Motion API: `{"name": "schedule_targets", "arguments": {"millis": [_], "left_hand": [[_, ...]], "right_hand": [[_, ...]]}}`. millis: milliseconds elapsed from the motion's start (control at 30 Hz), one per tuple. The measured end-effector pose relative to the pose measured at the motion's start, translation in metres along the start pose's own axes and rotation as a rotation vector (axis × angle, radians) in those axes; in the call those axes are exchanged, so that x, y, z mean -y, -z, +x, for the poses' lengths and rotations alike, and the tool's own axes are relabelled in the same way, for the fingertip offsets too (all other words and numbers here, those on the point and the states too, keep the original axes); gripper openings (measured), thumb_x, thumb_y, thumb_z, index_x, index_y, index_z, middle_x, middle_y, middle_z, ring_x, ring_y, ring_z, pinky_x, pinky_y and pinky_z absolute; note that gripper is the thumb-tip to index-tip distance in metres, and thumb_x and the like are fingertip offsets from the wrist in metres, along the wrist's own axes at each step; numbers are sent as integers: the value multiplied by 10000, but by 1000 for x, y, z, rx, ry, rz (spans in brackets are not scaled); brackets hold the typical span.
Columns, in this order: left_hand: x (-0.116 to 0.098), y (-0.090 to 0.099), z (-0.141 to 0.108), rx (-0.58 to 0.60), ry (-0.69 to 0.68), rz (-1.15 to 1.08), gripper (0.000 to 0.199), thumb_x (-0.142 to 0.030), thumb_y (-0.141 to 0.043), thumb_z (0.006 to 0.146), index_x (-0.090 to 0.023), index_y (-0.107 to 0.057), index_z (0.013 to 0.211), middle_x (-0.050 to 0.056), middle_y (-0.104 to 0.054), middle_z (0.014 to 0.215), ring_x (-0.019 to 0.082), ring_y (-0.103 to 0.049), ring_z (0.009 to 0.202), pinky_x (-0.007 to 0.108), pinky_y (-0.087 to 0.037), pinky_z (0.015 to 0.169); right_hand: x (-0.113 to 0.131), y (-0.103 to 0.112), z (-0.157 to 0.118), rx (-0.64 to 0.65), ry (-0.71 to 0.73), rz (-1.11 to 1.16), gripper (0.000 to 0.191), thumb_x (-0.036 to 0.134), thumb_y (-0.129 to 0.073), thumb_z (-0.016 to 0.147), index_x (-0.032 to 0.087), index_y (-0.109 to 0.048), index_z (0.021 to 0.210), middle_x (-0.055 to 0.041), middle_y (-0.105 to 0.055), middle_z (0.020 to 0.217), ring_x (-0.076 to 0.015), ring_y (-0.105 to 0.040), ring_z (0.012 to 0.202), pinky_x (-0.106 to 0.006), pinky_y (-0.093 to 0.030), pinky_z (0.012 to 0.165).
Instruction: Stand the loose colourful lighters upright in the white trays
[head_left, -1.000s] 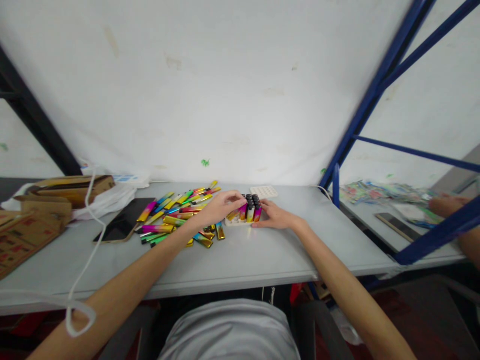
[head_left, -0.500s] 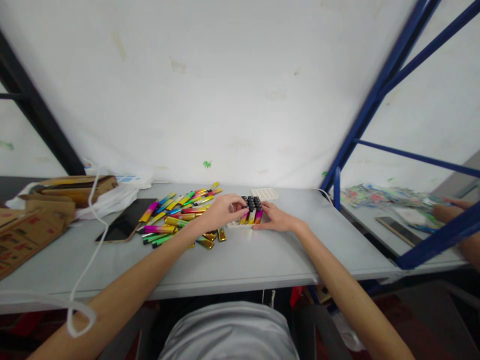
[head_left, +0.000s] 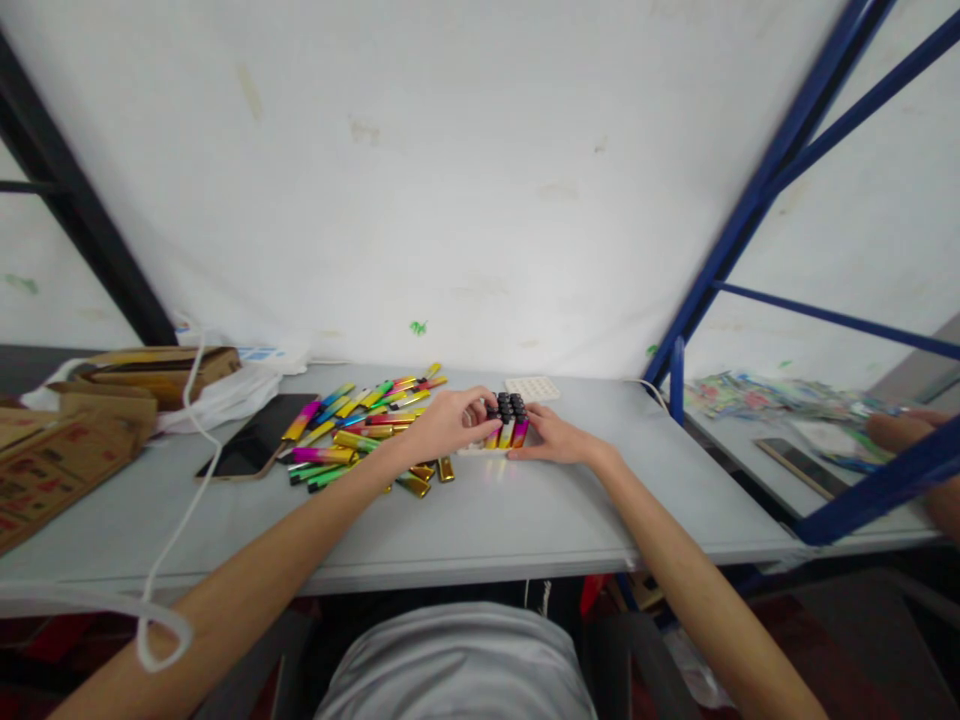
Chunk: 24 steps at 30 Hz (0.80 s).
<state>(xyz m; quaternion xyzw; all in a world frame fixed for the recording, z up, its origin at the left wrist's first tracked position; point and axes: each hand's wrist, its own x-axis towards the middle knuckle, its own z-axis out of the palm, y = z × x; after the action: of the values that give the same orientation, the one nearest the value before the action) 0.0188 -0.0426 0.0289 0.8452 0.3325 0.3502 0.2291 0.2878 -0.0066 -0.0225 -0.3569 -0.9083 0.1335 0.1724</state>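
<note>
On our grey tabletop (head_left: pixel 600 520), the cardboard box (head_left: pixel 71 470) carries unreadable red printing. Glossy loose lighters (head_left: pixel 326 454) lie pointing many ways. Our right hand (head_left: pixel 556 436), spread, touches the upright lighters (head_left: pixel 512 422), black ends up, in a white tray (head_left: pixel 484 453); our left hand (head_left: pixel 450 420) curls beside them, we cannot tell if pinching. Behind lies a gridded plate (head_left: pixel 533 388).

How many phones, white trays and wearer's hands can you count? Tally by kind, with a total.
Left phone and right phone: 2
Front white tray and rear white tray: 2
Wearer's left hand and right hand: 2
Total: 6
</note>
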Motion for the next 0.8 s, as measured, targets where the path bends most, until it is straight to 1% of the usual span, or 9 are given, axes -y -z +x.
{"name": "schedule_targets", "arguments": {"millis": [67, 167, 233, 300, 433, 500, 567, 633, 800], "left_hand": [[0, 5, 1, -35, 12, 28, 292, -449, -637, 900, -186, -685, 1017, 19, -735, 779, 160, -670, 698, 258, -519, 682], [6, 18, 4, -126, 22, 156, 304, -435, -540, 948, -178, -698, 911, 31, -744, 792, 161, -673, 725, 256, -509, 697], [18, 30, 7, -197, 62, 271, 319, -406, -501, 953, -171, -700, 873, 41, -743, 784, 165, -663, 709, 266, -501, 703], [35, 42, 7, -223, 142, 430, 329, -397, -488, 946, -167, -718, 900, 62, -748, 803, 188, -670, 729, 289, -501, 737], [73, 64, 3, -97, 347, 756, 384, -415, -489, 926, -153, -765, 978, 164, -750, 1039, 294, -691, 971, 347, -505, 854], [88, 71, -1, -29, 436, 788, 416, -459, -505, 917, -151, -766, 1021, 185, -740, 1109, 315, -685, 1029, 353, -501, 895], [97, 74, -4, 29, 486, 766, 448, -521, -543, 894, -155, -760, 1035, 184, -744, 1114, 313, -682, 1050, 341, -496, 921], [101, 75, -5, 81, 508, 751, 447, -539, -578, 871, -166, -758, 1038, 178, -752, 1092, 310, -680, 1053, 333, -495, 923], [93, 71, -3, 189, 530, 812, 300, -375, -560, 883, -187, -764, 997, 186, -746, 1086, 340, -684, 1039, 383, -503, 892]], "right_hand": [[0, 0, 0, 7, 3, 2, 821, 718, -678, 836, 135, -565, 1402, -197, -530, 1433, -355, -516, 1321, -530, -402, 1163], [2, 1, 0, 8, -3, 10, 840, 734, -667, 834, 129, -567, 1408, -206, -513, 1459, -366, -496, 1352, -533, -383, 1182], [3, 2, -1, 8, -15, 13, 854, 744, -666, 827, 122, -574, 1404, -213, -507, 1471, -373, -488, 1364, -534, -373, 1192], [4, 2, -1, 14, -27, 10, 874, 753, -664, 822, 108, -573, 1406, -222, -500, 1477, -375, -486, 1370, -528, -367, 1199], [3, 2, -1, 24, -22, 0, 874, 769, -639, 830, 120, -572, 1412, -209, -493, 1489, -371, -474, 1385, -524, -356, 1208], [1, 0, -1, 18, -11, 1, 855, 767, -637, 834, 132, -580, 1404, -201, -497, 1486, -369, -478, 1380, -531, -359, 1204], [0, 0, 0, 7, -5, 6, 839, 757, -646, 835, 138, -585, 1399, -200, -505, 1479, -369, -489, 1367, -541, -368, 1195], [0, -1, 0, 5, -6, 7, 847, 750, -657, 831, 130, -580, 1403, -208, -510, 1473, -371, -494, 1359, -547, -372, 1191], [1, 1, 0, 17, -28, -6, 878, 747, -666, 825, 107, -562, 1417, -223, -513, 1462, -372, -500, 1356, -533, -382, 1189]]}}
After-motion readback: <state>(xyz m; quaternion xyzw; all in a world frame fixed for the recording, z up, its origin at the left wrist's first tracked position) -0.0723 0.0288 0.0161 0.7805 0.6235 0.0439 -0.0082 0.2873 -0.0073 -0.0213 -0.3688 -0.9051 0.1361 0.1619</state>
